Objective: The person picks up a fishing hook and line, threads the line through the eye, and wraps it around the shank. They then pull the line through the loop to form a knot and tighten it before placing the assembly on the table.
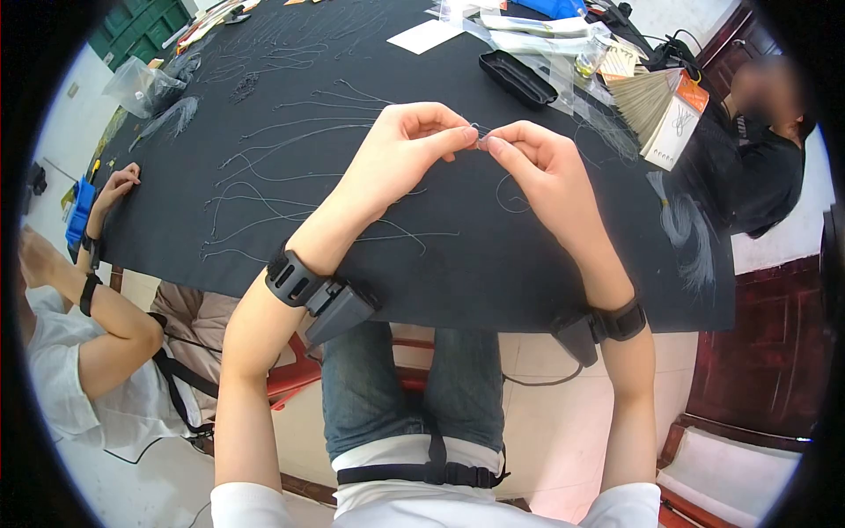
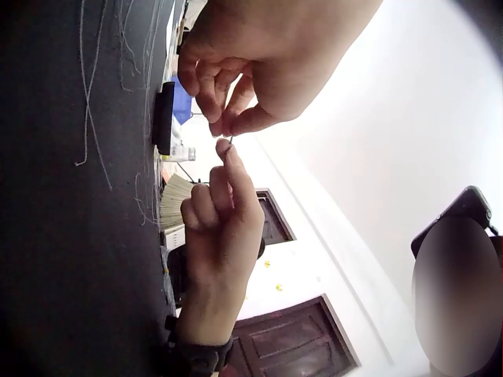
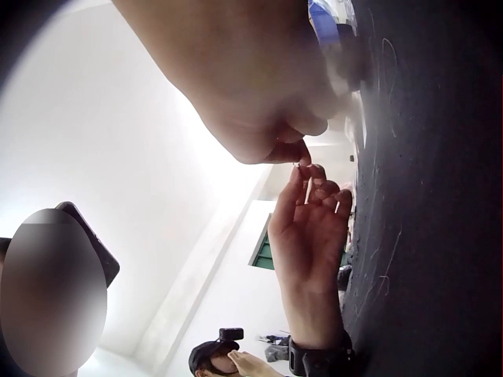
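My left hand (image 1: 407, 145) and my right hand (image 1: 547, 163) meet fingertip to fingertip above the black table (image 1: 422, 273). Between them they pinch a thin grey line (image 1: 499, 191), which loops down below the right fingers. In the left wrist view a short dark bit (image 2: 229, 144) of it shows where the fingertips come together; the rest is hidden by the fingers, and I cannot tell whether a small piece is tied in. Long grey cords (image 1: 290, 123) lie spread on the cloth to the left, some passing under the left forearm.
A black case (image 1: 518, 77), clear bags and a fanned stack of cards (image 1: 656, 106) lie at the back right. Bundled pale line (image 1: 685, 224) hangs near the right edge. A plastic tub (image 1: 136, 88) stands at the far left. People sit at both sides.
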{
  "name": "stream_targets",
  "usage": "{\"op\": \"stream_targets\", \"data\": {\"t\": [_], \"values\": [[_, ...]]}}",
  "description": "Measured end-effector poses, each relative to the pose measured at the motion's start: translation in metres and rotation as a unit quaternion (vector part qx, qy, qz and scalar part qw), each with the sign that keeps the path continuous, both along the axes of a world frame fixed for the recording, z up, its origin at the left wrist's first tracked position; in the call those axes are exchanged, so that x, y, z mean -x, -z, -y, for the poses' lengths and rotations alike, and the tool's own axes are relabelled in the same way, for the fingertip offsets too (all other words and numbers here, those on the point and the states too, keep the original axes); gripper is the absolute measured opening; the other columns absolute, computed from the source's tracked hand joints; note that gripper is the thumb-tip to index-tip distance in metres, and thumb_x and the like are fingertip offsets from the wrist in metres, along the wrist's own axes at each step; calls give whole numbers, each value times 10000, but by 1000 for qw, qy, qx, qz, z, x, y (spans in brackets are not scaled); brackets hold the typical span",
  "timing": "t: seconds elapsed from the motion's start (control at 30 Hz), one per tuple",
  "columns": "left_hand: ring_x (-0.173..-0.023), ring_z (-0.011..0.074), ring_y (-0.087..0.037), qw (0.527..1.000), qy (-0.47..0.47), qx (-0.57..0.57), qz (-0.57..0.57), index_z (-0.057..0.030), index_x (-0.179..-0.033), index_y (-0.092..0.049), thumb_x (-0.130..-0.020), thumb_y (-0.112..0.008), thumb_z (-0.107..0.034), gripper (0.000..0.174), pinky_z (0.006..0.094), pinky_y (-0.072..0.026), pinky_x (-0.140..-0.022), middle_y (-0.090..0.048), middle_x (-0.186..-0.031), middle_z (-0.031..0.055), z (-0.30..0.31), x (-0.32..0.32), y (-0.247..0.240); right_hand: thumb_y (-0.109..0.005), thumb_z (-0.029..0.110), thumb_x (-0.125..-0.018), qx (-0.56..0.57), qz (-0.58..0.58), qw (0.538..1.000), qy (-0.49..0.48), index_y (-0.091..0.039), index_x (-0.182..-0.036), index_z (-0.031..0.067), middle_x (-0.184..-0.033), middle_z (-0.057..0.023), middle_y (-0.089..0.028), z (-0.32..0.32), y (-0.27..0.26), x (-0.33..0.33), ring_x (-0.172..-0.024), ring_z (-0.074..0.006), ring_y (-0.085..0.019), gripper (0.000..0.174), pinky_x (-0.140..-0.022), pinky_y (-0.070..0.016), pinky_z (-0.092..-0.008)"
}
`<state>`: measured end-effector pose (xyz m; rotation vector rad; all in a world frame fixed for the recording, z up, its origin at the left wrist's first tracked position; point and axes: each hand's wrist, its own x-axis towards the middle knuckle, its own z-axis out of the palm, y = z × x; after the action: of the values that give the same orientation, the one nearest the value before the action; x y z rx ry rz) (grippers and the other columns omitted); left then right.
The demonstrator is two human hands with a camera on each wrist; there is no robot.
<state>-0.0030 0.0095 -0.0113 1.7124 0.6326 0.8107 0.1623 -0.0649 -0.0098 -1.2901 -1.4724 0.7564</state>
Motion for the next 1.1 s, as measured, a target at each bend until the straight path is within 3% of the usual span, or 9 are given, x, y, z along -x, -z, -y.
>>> {"op": "stream_targets", "data": {"t": [0.27,1.1], "values": [[-753,91,-535,1000,1,-3,-5,-51,-880,-658,-833,-602,-200,166,230,-416,-702,-632,-806,34,0,0,0,-550,192,-872,20,-14,999,-45,-612,-866,-7,-532,55,-468,-3,7,-3,-471,-10,-371,208,-435,-268,-194],[-738,90,-539,1000,-4,-1,-18,-41,-840,-660,-823,-614,-173,142,232,-415,-701,-628,-770,34,2,-1,0,-550,201,-876,21,-14,998,-53,-623,-873,-9,-527,70,-431,-3,6,-3,-486,-6,-353,222,-447,-259,-197]]}}
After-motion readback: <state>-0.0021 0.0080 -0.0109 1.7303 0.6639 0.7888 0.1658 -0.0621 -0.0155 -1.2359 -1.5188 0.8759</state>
